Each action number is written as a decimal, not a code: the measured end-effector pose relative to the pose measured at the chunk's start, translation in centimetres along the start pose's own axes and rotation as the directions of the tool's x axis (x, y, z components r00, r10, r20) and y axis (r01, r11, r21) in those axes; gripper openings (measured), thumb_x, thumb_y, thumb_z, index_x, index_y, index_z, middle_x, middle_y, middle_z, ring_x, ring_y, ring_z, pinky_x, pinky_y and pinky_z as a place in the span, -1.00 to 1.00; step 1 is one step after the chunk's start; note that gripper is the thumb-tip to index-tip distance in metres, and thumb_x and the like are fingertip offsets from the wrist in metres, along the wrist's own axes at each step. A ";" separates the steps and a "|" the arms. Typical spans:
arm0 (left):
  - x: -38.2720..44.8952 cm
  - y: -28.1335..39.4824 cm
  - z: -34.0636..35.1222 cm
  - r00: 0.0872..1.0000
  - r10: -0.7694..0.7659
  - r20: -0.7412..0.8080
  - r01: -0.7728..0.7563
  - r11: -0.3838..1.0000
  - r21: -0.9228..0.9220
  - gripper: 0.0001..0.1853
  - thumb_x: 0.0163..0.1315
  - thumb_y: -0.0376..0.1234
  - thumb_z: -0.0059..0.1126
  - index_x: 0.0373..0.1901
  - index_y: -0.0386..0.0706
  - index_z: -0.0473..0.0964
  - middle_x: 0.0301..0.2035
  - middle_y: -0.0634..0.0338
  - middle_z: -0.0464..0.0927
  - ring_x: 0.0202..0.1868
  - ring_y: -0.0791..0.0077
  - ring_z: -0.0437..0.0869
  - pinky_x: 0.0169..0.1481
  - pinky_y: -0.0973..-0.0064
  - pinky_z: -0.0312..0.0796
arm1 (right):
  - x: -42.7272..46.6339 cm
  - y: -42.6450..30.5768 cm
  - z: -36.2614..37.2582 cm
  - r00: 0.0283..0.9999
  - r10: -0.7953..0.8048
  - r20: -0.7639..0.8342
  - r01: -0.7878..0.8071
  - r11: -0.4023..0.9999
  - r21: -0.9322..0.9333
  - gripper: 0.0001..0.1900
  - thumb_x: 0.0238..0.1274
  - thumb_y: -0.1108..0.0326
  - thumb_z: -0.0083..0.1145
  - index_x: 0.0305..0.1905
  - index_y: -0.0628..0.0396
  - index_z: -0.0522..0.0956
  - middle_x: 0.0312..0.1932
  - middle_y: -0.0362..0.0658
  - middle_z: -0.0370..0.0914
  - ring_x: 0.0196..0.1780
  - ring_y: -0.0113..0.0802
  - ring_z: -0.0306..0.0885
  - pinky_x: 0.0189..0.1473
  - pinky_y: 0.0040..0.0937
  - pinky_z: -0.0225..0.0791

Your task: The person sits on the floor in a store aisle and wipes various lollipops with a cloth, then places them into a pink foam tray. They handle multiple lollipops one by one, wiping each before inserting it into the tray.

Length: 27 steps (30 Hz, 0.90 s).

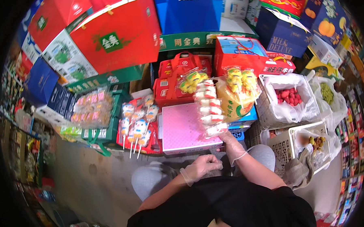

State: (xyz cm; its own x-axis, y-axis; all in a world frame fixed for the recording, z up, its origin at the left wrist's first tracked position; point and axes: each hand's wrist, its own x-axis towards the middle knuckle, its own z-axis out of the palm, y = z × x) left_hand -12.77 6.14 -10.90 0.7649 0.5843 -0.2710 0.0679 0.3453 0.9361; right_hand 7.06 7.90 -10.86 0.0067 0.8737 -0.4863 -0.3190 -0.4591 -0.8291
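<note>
My left hand [200, 168], in a clear plastic glove, hangs over my lap with its fingers curled together; nothing shows in it. My right hand [233, 146], gloved the same way, reaches to the front right corner of a pink box [181, 128]. Its fingertips are at the lowest of the red-and-white wrapped sweets [211, 111], which lie in a row along the box's right side. Whether it grips box or sweet, I cannot tell. Yellow wrapped lollipops [193, 80] rest behind the box, and more yellow lollipops [239, 79] lie on a yellow printed bag [231, 108].
Blue-and-white figure lollipops [139, 128] lie left of the pink box, beside packs of wrapped sweets [93, 105]. At right stand a lined crate of red fruit [289, 97], another white crate [290, 139] and a grey cloth [300, 169]. Red cartons [115, 40] rise behind.
</note>
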 end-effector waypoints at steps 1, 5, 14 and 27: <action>0.2 0.1 -0.2 1.000 0.010 0.006 -0.010 0.999 0.050 -0.81 0.45 -0.30 0.29 -0.14 -0.25 0.57 -0.18 0.28 0.62 -0.11 0.63 0.54 0.06 0.56 0.41 | 0.1 -0.2 0.0 1.000 0.000 0.014 0.000 1.000 0.004 -0.41 0.46 -0.06 0.15 0.40 0.03 0.38 0.06 -0.27 0.58 -0.10 -0.52 0.47 -0.19 -0.50 0.37; 1.4 -1.4 -1.1 0.985 -0.164 0.057 0.164 0.986 0.006 -0.82 0.42 -0.33 0.31 -0.12 -0.24 0.56 -0.14 0.26 0.61 -0.08 0.60 0.54 0.11 0.54 0.41 | 1.0 -0.1 -0.1 0.999 0.052 0.016 -0.052 0.998 0.035 -0.51 0.46 0.05 0.15 0.37 -0.06 0.40 0.01 -0.30 0.62 -0.08 -0.56 0.53 -0.23 -0.51 0.41; 2.0 -1.0 0.0 0.878 -0.478 -0.009 0.469 0.865 -0.178 -0.70 0.45 -0.30 0.19 0.09 -0.27 0.58 -0.06 0.25 0.64 -0.04 0.55 0.60 0.11 0.54 0.43 | 0.6 -0.4 0.6 0.997 0.080 -0.006 -0.080 0.993 0.084 -0.32 0.46 -0.16 0.20 0.45 0.06 0.38 0.22 -0.13 0.53 0.18 -0.35 0.46 0.10 -0.33 0.35; 4.0 -4.9 -0.9 0.923 -0.385 -0.017 0.385 0.921 0.058 -0.57 0.47 -0.25 0.16 0.24 -0.32 0.55 0.04 0.13 0.67 0.05 0.45 0.62 0.20 0.50 0.42 | 0.8 0.5 -0.1 1.000 -0.014 0.010 0.013 0.994 0.106 -0.27 0.39 -0.02 0.26 0.49 0.17 0.34 0.08 -0.15 0.56 -0.14 -0.53 0.36 -0.18 -0.53 0.27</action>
State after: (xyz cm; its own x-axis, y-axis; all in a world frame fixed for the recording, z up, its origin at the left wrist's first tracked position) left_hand -10.57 7.47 -16.75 0.6688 0.4189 -0.6142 0.3943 0.5005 0.7707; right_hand 7.00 8.34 -11.63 0.0018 0.8819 -0.4715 -0.4177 -0.4277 -0.8016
